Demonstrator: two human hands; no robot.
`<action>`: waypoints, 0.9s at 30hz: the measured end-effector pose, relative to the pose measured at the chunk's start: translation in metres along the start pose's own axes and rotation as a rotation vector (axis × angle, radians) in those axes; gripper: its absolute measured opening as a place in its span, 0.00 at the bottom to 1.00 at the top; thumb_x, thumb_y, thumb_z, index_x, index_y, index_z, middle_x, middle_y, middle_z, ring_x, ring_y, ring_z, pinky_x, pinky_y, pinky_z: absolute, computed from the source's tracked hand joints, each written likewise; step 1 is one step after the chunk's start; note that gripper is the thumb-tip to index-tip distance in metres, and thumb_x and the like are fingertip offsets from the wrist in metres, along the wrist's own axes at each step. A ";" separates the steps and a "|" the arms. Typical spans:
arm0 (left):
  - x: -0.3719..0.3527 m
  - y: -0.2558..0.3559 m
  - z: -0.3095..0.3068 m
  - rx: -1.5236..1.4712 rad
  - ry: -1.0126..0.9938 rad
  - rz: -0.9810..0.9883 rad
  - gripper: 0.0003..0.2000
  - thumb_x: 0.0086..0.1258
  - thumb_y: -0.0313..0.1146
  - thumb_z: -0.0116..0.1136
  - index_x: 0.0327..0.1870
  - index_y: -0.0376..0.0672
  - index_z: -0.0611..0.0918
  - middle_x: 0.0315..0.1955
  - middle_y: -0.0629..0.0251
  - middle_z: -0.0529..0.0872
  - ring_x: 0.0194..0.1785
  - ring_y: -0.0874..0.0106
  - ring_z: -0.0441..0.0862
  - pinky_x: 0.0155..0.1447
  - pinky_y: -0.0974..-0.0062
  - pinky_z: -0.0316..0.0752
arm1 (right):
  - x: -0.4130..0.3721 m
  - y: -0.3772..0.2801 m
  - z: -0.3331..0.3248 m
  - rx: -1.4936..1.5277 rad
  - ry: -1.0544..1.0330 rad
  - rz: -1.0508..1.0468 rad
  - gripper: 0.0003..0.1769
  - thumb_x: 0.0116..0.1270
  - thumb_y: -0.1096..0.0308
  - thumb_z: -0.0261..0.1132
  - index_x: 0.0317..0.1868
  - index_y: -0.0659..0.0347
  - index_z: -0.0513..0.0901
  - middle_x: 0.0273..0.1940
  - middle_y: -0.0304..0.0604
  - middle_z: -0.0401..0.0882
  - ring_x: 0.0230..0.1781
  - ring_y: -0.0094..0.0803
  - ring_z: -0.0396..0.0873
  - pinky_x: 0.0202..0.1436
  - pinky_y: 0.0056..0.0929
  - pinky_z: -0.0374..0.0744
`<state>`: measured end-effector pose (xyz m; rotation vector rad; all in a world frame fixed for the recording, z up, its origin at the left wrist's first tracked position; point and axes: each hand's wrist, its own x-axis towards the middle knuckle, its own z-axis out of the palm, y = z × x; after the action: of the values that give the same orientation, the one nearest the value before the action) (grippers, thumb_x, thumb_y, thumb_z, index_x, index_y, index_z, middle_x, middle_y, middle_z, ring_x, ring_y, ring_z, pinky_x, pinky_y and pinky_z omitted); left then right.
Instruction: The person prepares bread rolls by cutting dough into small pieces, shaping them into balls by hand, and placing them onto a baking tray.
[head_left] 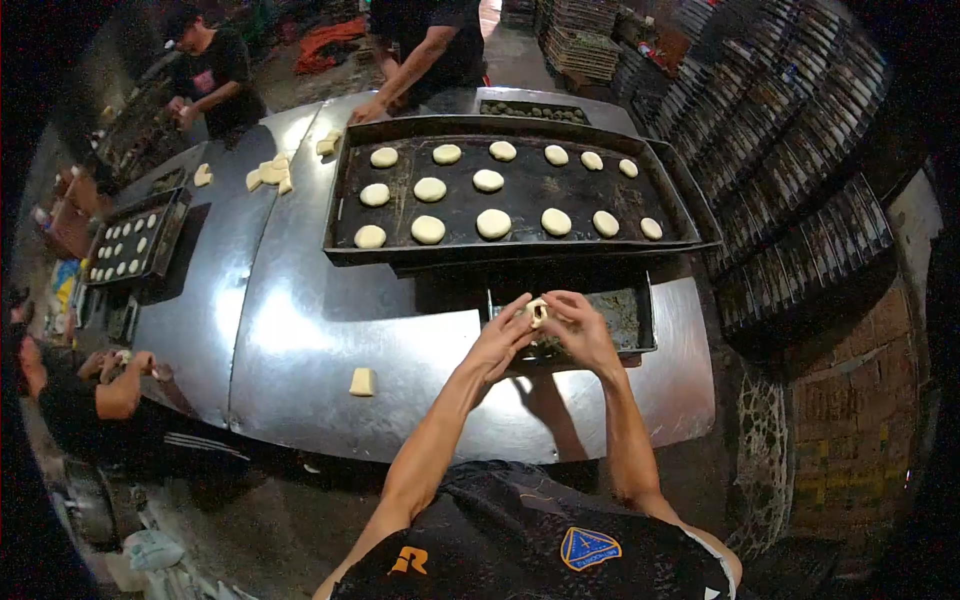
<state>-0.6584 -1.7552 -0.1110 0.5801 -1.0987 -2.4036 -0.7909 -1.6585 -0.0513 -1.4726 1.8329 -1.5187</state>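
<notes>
A small piece of pale dough (538, 312) with a dark spot in its middle is pinched between both of my hands. My left hand (502, 338) grips it from the left, and my right hand (583, 332) has its fingers closed on the right side. Beneath my hands lies a dark shallow tray (652, 325) with crumbly greenish-brown stuff at its bottom. To the left, a cut dough piece (362, 382) rests on the metal table. Beyond my hands, several flattened round dough pieces (493, 223) sit in rows on a large black baking tray (440, 252).
More dough pieces (270, 174) lie on the metal table (290, 330) at the back left. Another tray of rounds (135, 245) stands further left. Co-workers stand at the far side and at the left, one person's hand (368, 110) near the big tray. Stacked trays (780, 110) rise at right.
</notes>
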 end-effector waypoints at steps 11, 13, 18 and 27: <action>-0.002 0.009 0.009 -0.268 0.105 0.113 0.13 0.74 0.45 0.53 0.48 0.48 0.76 0.42 0.71 0.78 0.45 0.82 0.75 0.45 0.80 0.72 | 0.009 -0.020 0.030 -0.151 0.054 -0.081 0.08 0.61 0.75 0.66 0.42 0.65 0.85 0.39 0.47 0.81 0.37 0.33 0.81 0.40 0.29 0.78; -0.004 0.012 0.006 -0.250 0.082 0.136 0.12 0.74 0.46 0.54 0.48 0.48 0.76 0.41 0.71 0.78 0.44 0.82 0.74 0.48 0.78 0.71 | 0.008 -0.027 0.036 -0.121 0.114 0.001 0.07 0.60 0.76 0.67 0.39 0.65 0.85 0.39 0.47 0.81 0.36 0.34 0.81 0.39 0.28 0.78; -0.023 0.031 -0.014 -0.348 0.040 0.157 0.10 0.73 0.41 0.56 0.45 0.47 0.74 0.38 0.71 0.78 0.41 0.78 0.76 0.52 0.74 0.71 | 0.010 -0.034 0.051 -0.190 0.007 -0.052 0.08 0.60 0.76 0.68 0.40 0.65 0.85 0.38 0.48 0.80 0.37 0.36 0.81 0.38 0.30 0.78; -0.081 0.048 -0.053 -0.199 0.211 0.374 0.10 0.77 0.38 0.50 0.45 0.41 0.74 0.41 0.66 0.78 0.46 0.78 0.76 0.54 0.75 0.72 | 0.004 -0.061 0.109 0.002 -0.147 -0.070 0.08 0.59 0.73 0.69 0.40 0.63 0.86 0.33 0.45 0.80 0.36 0.32 0.81 0.41 0.27 0.79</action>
<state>-0.5535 -1.7710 -0.0901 0.4966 -0.7878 -2.0442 -0.6780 -1.7115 -0.0375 -1.6175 1.7116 -1.4029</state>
